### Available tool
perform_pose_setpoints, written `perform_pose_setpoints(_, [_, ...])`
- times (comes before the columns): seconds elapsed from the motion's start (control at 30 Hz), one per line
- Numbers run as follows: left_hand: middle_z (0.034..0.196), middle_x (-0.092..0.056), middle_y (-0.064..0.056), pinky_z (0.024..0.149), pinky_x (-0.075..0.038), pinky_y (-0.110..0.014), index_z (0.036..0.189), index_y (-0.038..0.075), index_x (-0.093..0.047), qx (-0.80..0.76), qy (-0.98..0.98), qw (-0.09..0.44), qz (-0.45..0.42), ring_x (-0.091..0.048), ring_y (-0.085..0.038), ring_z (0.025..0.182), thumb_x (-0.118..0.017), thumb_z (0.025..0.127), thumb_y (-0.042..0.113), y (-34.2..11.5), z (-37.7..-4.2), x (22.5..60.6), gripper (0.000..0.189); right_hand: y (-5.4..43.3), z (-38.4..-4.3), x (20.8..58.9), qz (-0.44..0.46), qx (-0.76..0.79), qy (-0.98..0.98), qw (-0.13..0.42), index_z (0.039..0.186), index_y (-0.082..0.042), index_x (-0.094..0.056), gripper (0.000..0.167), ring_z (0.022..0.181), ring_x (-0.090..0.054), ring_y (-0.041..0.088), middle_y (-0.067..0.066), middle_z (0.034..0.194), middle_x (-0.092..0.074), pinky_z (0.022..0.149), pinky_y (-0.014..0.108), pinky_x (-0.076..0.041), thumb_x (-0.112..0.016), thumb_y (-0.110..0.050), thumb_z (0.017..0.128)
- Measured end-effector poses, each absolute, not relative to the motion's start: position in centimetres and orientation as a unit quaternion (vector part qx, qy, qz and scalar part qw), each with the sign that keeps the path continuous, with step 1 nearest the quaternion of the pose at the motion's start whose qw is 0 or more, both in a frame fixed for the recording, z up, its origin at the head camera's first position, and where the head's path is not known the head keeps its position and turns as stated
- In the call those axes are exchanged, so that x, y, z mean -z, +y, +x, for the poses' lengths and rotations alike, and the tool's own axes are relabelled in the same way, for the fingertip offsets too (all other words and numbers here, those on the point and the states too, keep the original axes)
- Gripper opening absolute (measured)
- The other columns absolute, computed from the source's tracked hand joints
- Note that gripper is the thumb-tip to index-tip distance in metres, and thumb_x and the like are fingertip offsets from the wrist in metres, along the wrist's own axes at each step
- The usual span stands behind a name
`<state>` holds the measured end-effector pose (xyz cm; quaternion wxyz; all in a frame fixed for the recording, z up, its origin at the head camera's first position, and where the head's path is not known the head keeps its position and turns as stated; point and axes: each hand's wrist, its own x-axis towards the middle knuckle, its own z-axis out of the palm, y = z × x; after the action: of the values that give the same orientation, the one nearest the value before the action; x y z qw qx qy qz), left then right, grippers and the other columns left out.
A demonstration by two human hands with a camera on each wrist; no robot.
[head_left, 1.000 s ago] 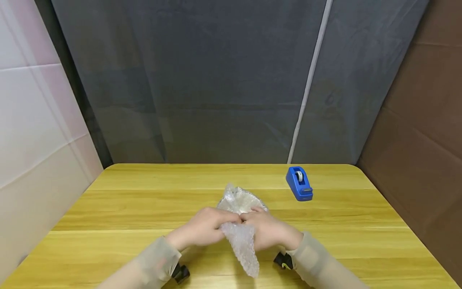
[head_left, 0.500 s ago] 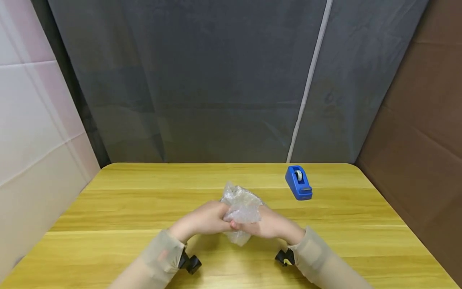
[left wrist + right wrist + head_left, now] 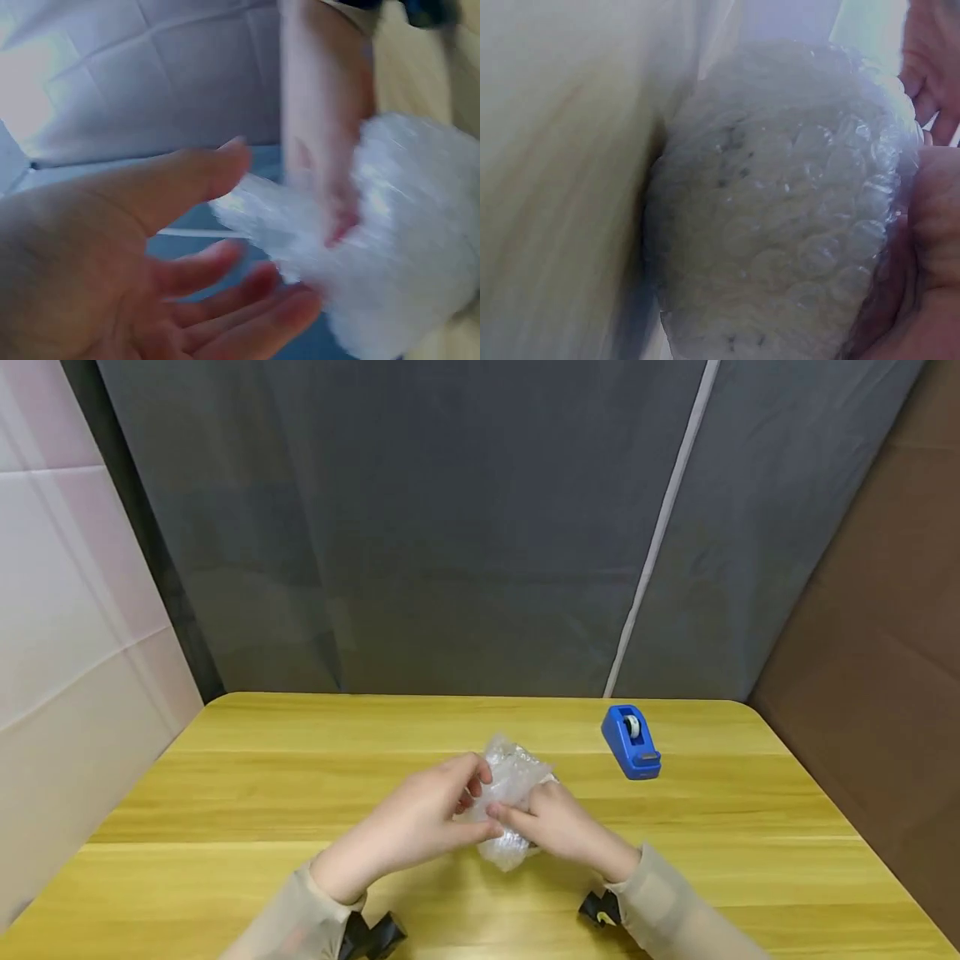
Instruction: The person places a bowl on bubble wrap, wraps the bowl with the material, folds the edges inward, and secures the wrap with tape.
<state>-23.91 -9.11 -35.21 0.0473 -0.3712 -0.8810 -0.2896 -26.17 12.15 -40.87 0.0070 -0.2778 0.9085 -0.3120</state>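
Note:
A rounded, bowl-like thing wrapped in bubble wrap [image 3: 510, 781] sits at the middle of the table between my hands. Through the clear layers, the right wrist view shows a pale surface with small dark marks. My right hand [image 3: 566, 827] holds the bundle from its right side, with the thumb on a folded flap and the other fingers hidden behind the wrap. My left hand [image 3: 420, 810] is at the left of it, thumb and fingers spread apart. In the left wrist view, its loosely bent fingers [image 3: 255, 322] overlap a loose end of the wrap.
A blue tape dispenser [image 3: 632, 743] with a white roll stands at the back right of the wooden table [image 3: 300, 735]. Dark grey cloth [image 3: 450, 527] hangs behind, with a white panel [image 3: 82, 577] at left and a brown one [image 3: 862, 610] at right.
The long flap of wrap hanging toward me has been folded up over the bundle. My left hand has drawn back leftward and loosened, while the right stays at the bundle.

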Motion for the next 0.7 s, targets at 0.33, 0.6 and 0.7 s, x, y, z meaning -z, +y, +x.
perform_pose_setpoints(0.33, [0.141, -0.049, -0.014, 0.104, -0.042, -0.042, 0.133, 0.012, -0.059, 0.069, -0.890, 0.025, -0.450, -0.049, -0.027, 0.128, -0.072, 0.082, 0.050, -8.1, -20.7, 34.7, 0.065, 12.7, -27.3, 40.5, -0.306, 0.349, 0.884, 0.050, 0.083, -0.007, -0.071, 0.031, 0.048, -0.046, 0.001, -0.010, 0.058, -0.053, 0.043, 0.020, -0.039, -0.050, -0.024, 0.100])
perform_pose_setpoints(0.6, [0.141, -0.046, -0.020, 0.103, -0.041, -0.045, 0.135, 0.010, -0.057, -0.010, -0.900, 0.068, -0.431, -0.047, -0.036, 0.128, -0.069, 0.081, 0.055, -7.2, -19.5, 35.4, 0.072, 12.7, -28.2, 40.2, -0.327, 0.403, 0.848, 0.105, 0.124, -0.006, -0.063, 0.034, 0.095, -0.064, 0.011, 0.006, 0.114, -0.067, 0.083, 0.027, -0.052, -0.048, -0.027, 0.102])
perform_pose_setpoints(0.7, [0.140, -0.046, -0.017, 0.104, -0.041, -0.045, 0.137, 0.009, -0.054, -0.002, -0.897, 0.079, -0.434, -0.047, -0.035, 0.127, -0.070, 0.081, 0.055, -7.2, -19.7, 35.9, 0.074, 12.7, -28.2, 40.2, -0.309, 0.417, 0.848, 0.110, 0.120, -0.005, -0.064, 0.032, 0.088, -0.065, 0.011, 0.004, 0.107, -0.068, 0.078, 0.027, -0.054, -0.047, -0.026, 0.102])
